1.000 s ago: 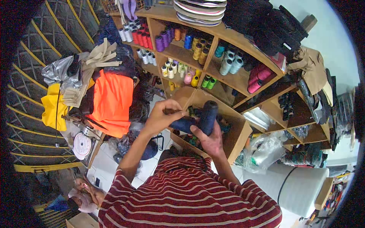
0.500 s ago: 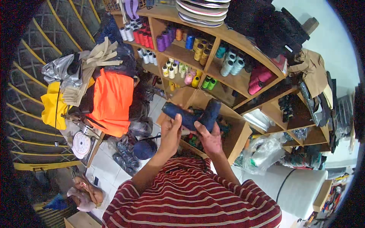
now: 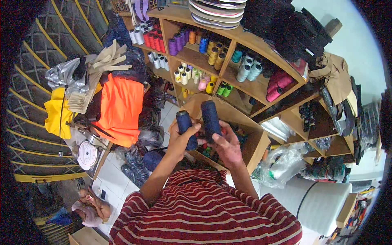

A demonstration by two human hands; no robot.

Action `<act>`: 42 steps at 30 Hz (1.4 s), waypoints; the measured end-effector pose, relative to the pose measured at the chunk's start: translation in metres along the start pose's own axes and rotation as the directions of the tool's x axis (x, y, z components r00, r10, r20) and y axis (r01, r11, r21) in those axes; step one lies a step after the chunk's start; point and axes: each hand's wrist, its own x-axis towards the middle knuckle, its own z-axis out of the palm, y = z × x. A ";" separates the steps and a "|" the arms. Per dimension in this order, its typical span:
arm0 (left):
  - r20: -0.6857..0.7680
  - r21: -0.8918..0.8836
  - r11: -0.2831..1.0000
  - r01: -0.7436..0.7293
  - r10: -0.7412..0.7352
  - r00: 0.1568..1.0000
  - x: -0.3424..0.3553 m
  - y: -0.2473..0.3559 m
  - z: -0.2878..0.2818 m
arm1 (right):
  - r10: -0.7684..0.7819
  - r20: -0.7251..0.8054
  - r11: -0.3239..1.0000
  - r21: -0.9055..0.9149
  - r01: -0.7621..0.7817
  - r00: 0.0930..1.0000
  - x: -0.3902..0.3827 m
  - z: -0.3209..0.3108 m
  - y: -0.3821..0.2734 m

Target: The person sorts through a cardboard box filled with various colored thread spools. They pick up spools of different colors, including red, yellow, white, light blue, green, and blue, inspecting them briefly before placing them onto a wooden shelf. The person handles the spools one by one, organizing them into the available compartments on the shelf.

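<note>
My left hand (image 3: 182, 139) is closed around a dark navy thread spool (image 3: 184, 121), its thumb laid across the front. A second navy thread spool (image 3: 210, 118), a little taller in view, stands nearly upright in my right hand (image 3: 226, 143), with the thumb pressed near its lower end. The two spools are side by side with a narrow gap between them. Beneath both hands sits an open cardboard box (image 3: 258, 152) holding several spools in mixed dark and green colours; my hands hide part of its contents.
Ahead stands a wooden shelf (image 3: 192, 16) with thread spools sorted by colour. Bright orange cloth (image 3: 121, 108) hangs at the left by a sewing machine. A plastic bag (image 3: 281, 165) and a white wrapped roll (image 3: 326, 204) lie at the right. Another person (image 3: 93, 206) is at lower left.
Both spools have turned from a slanted, V-like pose, touching at the lower ends, to nearly upright and apart. The right spool has shifted left.
</note>
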 end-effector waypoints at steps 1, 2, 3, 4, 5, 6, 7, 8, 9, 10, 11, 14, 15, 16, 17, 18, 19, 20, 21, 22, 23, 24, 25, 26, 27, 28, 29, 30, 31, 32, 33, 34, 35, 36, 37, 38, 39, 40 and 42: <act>-0.015 0.046 0.999 -0.026 0.027 1.000 0.001 -0.001 -0.002 | 0.004 0.006 0.998 0.058 -0.004 1.000 0.000 0.000 -0.001; -0.028 0.092 0.994 -0.052 0.055 0.998 0.002 0.000 -0.002 | 0.008 0.028 0.995 0.099 -0.011 1.000 0.000 -0.001 -0.001; -0.027 0.057 0.998 -0.022 0.023 0.999 0.001 0.004 0.000 | 0.011 0.050 0.990 0.140 -0.018 0.999 0.000 -0.003 -0.001; -0.026 0.025 1.000 0.008 -0.008 1.000 -0.002 0.016 0.008 | 0.014 0.074 0.983 0.183 -0.027 0.997 0.000 -0.004 -0.001; -0.023 -0.008 0.999 0.038 -0.038 0.999 -0.005 0.022 0.013 | 0.038 0.086 0.984 0.171 -0.052 0.996 -0.001 -0.003 -0.002; 0.025 0.024 1.000 0.011 -0.011 1.000 0.001 0.014 0.002 | 0.062 0.099 0.984 0.157 -0.077 0.993 -0.002 -0.002 -0.003; 0.013 0.022 1.000 -0.013 0.013 1.000 0.001 0.014 0.003 | 0.086 0.109 0.985 0.142 -0.101 0.990 -0.002 -0.001 -0.002; 0.001 0.020 0.999 -0.038 0.038 0.999 0.000 0.016 0.005 | 0.091 0.124 0.983 0.149 -0.109 0.988 -0.002 -0.001 0.000; -0.011 0.018 0.998 -0.062 0.062 0.998 0.000 0.017 0.006 | 0.095 0.139 0.981 0.156 -0.117 0.986 -0.002 -0.003 0.003; -0.003 0.031 0.998 -0.046 0.046 0.999 0.001 0.017 0.006 | 0.099 0.153 0.979 0.163 -0.124 0.983 -0.002 -0.004 0.006; 0.005 0.045 0.999 -0.030 0.030 1.000 0.002 0.019 0.004 | 0.101 0.090 0.985 0.134 -0.113 0.991 -0.003 -0.003 0.007; -0.028 0.134 0.988 -0.076 0.081 0.996 0.007 0.012 -0.001 | 0.021 -0.024 0.999 -0.050 -0.022 0.999 -0.005 0.005 0.007; -0.046 0.173 0.979 -0.106 0.115 0.992 0.008 0.009 -0.003 | -0.056 -0.006 0.983 -0.173 0.054 0.998 -0.008 0.011 0.002; -0.080 0.175 0.982 -0.076 0.091 0.993 0.007 0.012 0.001 | -0.131 0.018 0.947 -0.295 0.130 0.991 -0.010 0.015 -0.001; -0.076 0.181 0.977 -0.112 0.128 0.989 0.007 0.009 0.002 | -0.143 0.019 0.937 -0.321 0.141 0.990 -0.008 0.012 0.004; -0.072 0.188 0.971 -0.148 0.164 0.984 0.008 0.006 0.002 | -0.155 0.021 0.926 -0.346 0.152 0.988 -0.005 0.006 0.013; -0.068 0.194 0.964 -0.184 0.200 0.977 0.008 0.004 0.002 | -0.167 0.023 0.914 -0.371 0.163 0.986 -0.004 0.005 0.016; -0.065 0.184 0.966 -0.180 0.195 0.979 0.007 0.005 0.002 | -0.101 -0.010 0.948 -0.306 0.093 0.995 -0.005 0.004 0.015; -0.063 0.174 0.969 -0.177 0.190 0.980 0.006 0.007 0.003 | -0.033 -0.038 0.971 -0.237 0.023 0.999 -0.007 0.005 0.012; -0.062 0.165 0.971 -0.173 0.186 0.981 0.004 0.008 0.004 | 0.038 -0.059 0.985 -0.164 -0.048 0.998 -0.008 0.006 0.009; -0.028 0.138 0.978 -0.156 0.161 0.987 0.004 0.009 0.003 | 0.044 -0.046 0.988 -0.149 -0.050 0.998 -0.007 0.003 0.009; 0.007 0.112 0.984 -0.137 0.137 0.991 0.003 0.009 0.001 | 0.049 -0.033 0.990 -0.134 -0.053 0.998 -0.005 -0.002 0.012; 0.042 0.085 0.989 -0.117 0.114 0.993 0.002 0.010 -0.001 | 0.054 -0.019 0.991 -0.119 -0.056 0.998 -0.003 -0.003 0.012; 0.042 0.022 0.997 -0.079 0.078 0.996 0.001 0.009 -0.004 | 0.061 -0.045 0.996 -0.059 -0.064 0.997 -0.004 -0.002 0.012; 0.044 -0.041 0.998 -0.040 0.041 0.998 0.002 0.009 -0.007 | 0.070 -0.070 0.998 0.002 -0.070 0.995 -0.007 0.002 0.010; 0.049 -0.103 0.995 -0.001 0.006 0.999 0.002 0.008 -0.010 | 0.080 -0.094 0.995 0.062 -0.075 0.992 -0.008 0.004 0.010; 0.092 -0.143 0.990 0.015 -0.002 0.996 0.001 0.007 -0.013 | 0.094 -0.073 0.992 0.090 -0.087 0.993 -0.008 0.002 0.009; 0.135 -0.181 0.983 0.032 -0.007 0.991 -0.001 0.006 -0.015 | 0.107 -0.053 0.988 0.117 -0.100 0.993 -0.008 -0.002 0.009; 0.181 -0.219 0.974 0.051 -0.011 0.984 -0.001 0.004 -0.018 | 0.118 -0.034 0.984 0.142 -0.112 0.992 -0.008 -0.004 0.008; 0.312 -0.248 0.968 0.047 0.033 0.950 0.005 -0.003 -0.027 | 0.095 0.005 0.985 0.143 -0.095 0.995 -0.008 -0.005 0.007; 0.339 -0.274 0.955 0.117 -0.018 0.941 0.002 -0.006 -0.030 | 0.073 0.043 0.986 0.145 -0.078 0.996 -0.008 -0.006 0.007; 0.366 -0.297 0.937 0.186 -0.069 0.928 -0.006 -0.002 -0.028 | 0.052 0.082 0.987 0.149 -0.064 0.995 -0.008 -0.007 0.006; 0.393 -0.317 0.914 0.254 -0.118 0.912 -0.010 0.000 -0.026 | 0.065 0.073 0.988 0.133 -0.074 0.995 -0.009 -0.009 0.005; 0.456 -0.317 0.914 0.253 -0.087 0.885 -0.007 -0.004 -0.030 | 0.077 0.063 0.990 0.116 -0.084 0.995 -0.010 -0.010 0.003; 0.432 -0.275 0.930 0.245 -0.108 0.895 -0.007 -0.004 -0.028 | 0.087 0.054 0.991 0.097 -0.092 0.995 -0.010 -0.012 0.001; 0.407 -0.232 0.943 0.237 -0.127 0.905 -0.007 -0.005 -0.027 | 0.035 0.056 0.998 0.058 -0.038 0.998 -0.011 -0.017 0.003; 0.379 -0.189 0.955 0.230 -0.145 0.914 -0.006 -0.006 -0.024 | -0.018 0.060 1.000 0.020 0.017 0.998 -0.012 -0.025 0.008; 0.341 -0.147 0.962 0.231 -0.170 0.924 -0.007 -0.006 -0.022 | -0.069 0.066 0.997 -0.017 0.071 0.995 -0.012 -0.032 0.011; 0.332 0.027 0.992 0.120 -0.122 0.935 -0.003 -0.014 -0.027 | 0.025 0.014 1.000 -0.002 -0.025 1.000 -0.008 -0.041 0.010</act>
